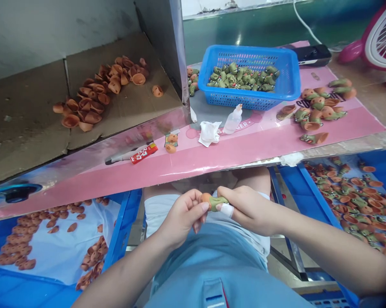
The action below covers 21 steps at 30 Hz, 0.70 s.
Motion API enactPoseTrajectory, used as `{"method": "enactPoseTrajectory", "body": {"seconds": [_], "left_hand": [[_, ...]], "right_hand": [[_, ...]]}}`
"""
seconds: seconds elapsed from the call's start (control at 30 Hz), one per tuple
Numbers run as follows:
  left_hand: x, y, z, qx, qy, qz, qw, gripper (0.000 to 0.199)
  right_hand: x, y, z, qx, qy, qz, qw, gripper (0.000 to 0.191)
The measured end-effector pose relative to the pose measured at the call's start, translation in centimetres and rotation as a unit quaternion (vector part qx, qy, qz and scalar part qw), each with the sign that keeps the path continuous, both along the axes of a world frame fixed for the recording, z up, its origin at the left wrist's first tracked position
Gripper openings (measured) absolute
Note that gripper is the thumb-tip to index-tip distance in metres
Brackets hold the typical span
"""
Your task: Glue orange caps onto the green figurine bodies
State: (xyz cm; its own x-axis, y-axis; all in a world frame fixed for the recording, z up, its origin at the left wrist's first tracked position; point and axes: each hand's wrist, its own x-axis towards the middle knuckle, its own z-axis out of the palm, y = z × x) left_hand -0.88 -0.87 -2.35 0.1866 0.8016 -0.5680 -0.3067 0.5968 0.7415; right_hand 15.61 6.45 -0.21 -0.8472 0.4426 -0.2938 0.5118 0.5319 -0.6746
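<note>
Above my lap, both hands grip a small green-and-orange figurine (216,200). My left hand (189,211) pinches its orange end between thumb and fingers. The green end is in the closed fingers of my right hand (248,209), whose thumb wears a white wrap. Part of the figurine is hidden by my fingers. In front, a blue basket (253,97) holds many green pieces. Joined green-and-orange figurines (322,105) lie to its right. A clear squeeze bottle (234,120) stands beside a crumpled white tissue (209,132).
Orange hollow pieces (92,100) are heaped in a cardboard-lined booth (125,119) at left. Blue trays (117,239) flank my legs, the right one full of figurines (359,201). A red packet (143,153) lies on the pink mat (180,164). A pink fan (378,40) stands far right.
</note>
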Motion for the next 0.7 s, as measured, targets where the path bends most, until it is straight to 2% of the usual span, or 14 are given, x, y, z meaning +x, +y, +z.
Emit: {"method": "enactPoseTrajectory", "body": {"seconds": [0.23,0.7], "left_hand": [[0.03,0.21,0.09,-0.025,-0.06,0.016,0.998,0.024],[-0.19,0.25,-0.16,0.009,-0.009,-0.023,1.0,0.026]], "right_hand": [[0.1,0.29,-0.09,-0.02,0.006,-0.006,1.0,0.022],[0.19,-0.21,0.08,-0.025,-0.005,-0.012,1.0,0.017]]}}
